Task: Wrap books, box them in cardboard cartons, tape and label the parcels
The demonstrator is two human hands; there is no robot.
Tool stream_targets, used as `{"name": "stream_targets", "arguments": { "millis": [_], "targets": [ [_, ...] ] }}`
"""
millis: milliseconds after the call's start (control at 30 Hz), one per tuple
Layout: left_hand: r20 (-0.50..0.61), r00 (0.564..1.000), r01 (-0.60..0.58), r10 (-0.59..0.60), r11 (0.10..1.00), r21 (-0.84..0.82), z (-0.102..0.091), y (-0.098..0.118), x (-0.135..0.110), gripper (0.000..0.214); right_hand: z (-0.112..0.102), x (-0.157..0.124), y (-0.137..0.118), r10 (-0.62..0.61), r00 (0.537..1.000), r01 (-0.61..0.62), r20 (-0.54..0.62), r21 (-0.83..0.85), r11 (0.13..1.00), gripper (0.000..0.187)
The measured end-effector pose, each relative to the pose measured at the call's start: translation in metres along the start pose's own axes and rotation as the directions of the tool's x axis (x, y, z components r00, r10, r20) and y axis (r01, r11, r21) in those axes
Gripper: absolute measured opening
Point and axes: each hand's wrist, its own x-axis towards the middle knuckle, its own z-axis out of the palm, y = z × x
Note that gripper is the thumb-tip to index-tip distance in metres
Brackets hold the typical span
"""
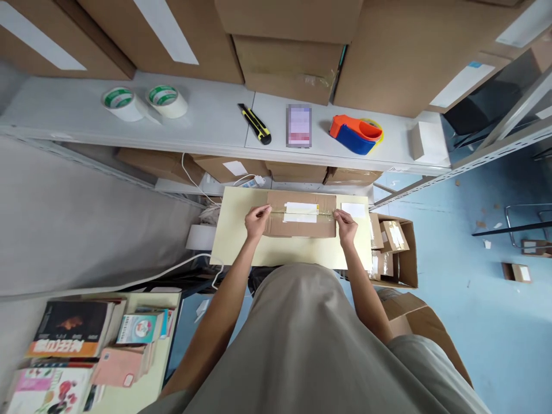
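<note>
On the pale yellow table (233, 247) lies a flat cardboard box (276, 229), its long side running left to right. White labels (302, 212) sit on its top, and a seam with what looks like clear tape crosses the middle. My left hand (257, 221) is closed in a pinch at the box's left end, level with the seam. At the right end, my right hand (346, 227) pinches the other end of the same seam. Whether the fingertips grip cardboard or tape is too small to tell. A white paper (353, 210) rests right of the box.
A grey shelf (215, 123) above the table bears tape rolls (168, 102), a cutter (255, 124), a blurred card (299, 125), an orange-blue tape dispenser (356, 135) and large cartons (284, 69). An open carton (407, 259) of small boxes stands right; books (71, 328) lie lower left.
</note>
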Motion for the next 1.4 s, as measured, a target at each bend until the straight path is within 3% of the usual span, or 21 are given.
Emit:
{"name": "stream_targets", "arguments": {
  "millis": [133, 233, 367, 467, 533, 567, 633, 733, 800, 867, 1033, 1100, 1200, 1267, 1400],
  "targets": [
    [0.175, 0.984, -0.004, 0.006, 1.0, -0.012, -0.02, 0.006, 0.008, 0.047, -0.021, 0.003, -0.014, -0.018, 0.983, 0.036, 0.185, -0.098, 0.994, 0.046],
    [0.164, 0.965, -0.224, 0.202, 0.966, 0.129, -0.024, 0.033, 0.016, 0.035, -0.035, 0.008, -0.036, -0.091, 0.965, 0.133, 0.247, -0.159, 0.978, 0.057],
    [0.149, 0.861, -0.502, 0.486, 0.86, 0.095, 0.005, 0.106, 0.023, 0.026, -0.048, 0.037, -0.1, -0.341, 0.924, 0.374, 0.172, -0.224, 0.9, 0.059],
    [0.231, 0.747, -0.633, 0.623, 0.773, -0.04, 0.042, 0.176, 0.03, 0.026, -0.052, 0.082, -0.165, -0.551, 0.826, 0.558, 0.121, -0.317, 0.767, 0.048],
    [0.224, 0.684, -0.69, 0.694, 0.715, -0.111, 0.065, 0.219, 0.035, 0.026, -0.049, 0.116, -0.206, -0.622, 0.771, 0.617, 0.141, -0.408, 0.673, 0.04],
    [0.216, 0.659, -0.71, 0.721, 0.69, -0.138, 0.075, 0.238, 0.038, 0.027, -0.046, 0.131, -0.223, -0.617, 0.767, 0.615, 0.174, -0.47, 0.633, 0.037],
    [0.191, 0.625, -0.736, 0.757, 0.653, -0.179, 0.091, 0.267, 0.043, 0.027, -0.036, 0.156, -0.249, -0.523, 0.811, 0.558, 0.261, -0.611, 0.561, 0.037],
    [0.179, 0.611, -0.743, 0.771, 0.636, -0.207, 0.102, 0.289, 0.048, 0.025, -0.019, 0.175, -0.267, -0.308, 0.884, 0.461, 0.351, -0.764, 0.451, 0.045],
    [0.184, 0.615, -0.736, 0.766, 0.642, -0.214, 0.103, 0.291, 0.048, 0.024, -0.01, 0.178, -0.27, -0.238, 0.897, 0.44, 0.372, -0.799, 0.409, 0.043],
    [0.188, 0.632, -0.718, 0.751, 0.66, -0.221, 0.1, 0.284, 0.047, 0.023, -0.007, 0.177, -0.266, -0.234, 0.905, 0.423, 0.354, -0.801, 0.423, 0.039],
    [0.2, 0.74, -0.579, 0.643, 0.759, -0.297, 0.082, 0.24, 0.03, 0.022, -0.012, 0.156, -0.239, -0.326, 0.91, 0.411, 0.255, -0.649, 0.641, 0.042],
    [0.207, 0.783, -0.499, 0.587, 0.79, -0.356, 0.073, 0.219, 0.014, 0.028, -0.014, 0.131, -0.223, -0.327, 0.906, 0.421, 0.27, -0.478, 0.771, 0.049],
    [0.186, 0.827, -0.415, 0.53, 0.8, -0.434, 0.057, 0.195, -0.018, 0.036, -0.011, 0.075, -0.202, -0.295, 0.875, 0.352, 0.383, -0.086, 0.932, 0.069],
    [0.158, 0.847, -0.393, 0.508, 0.798, -0.457, 0.046, 0.185, -0.041, 0.036, -0.004, 0.035, -0.193, -0.301, 0.838, 0.286, 0.455, 0.102, 0.953, 0.075],
    [0.133, 0.862, -0.388, 0.489, 0.806, -0.447, 0.025, 0.172, -0.076, 0.031, 0.012, -0.021, -0.182, -0.285, 0.822, 0.236, 0.493, 0.161, 0.958, 0.074]
  ]
}}
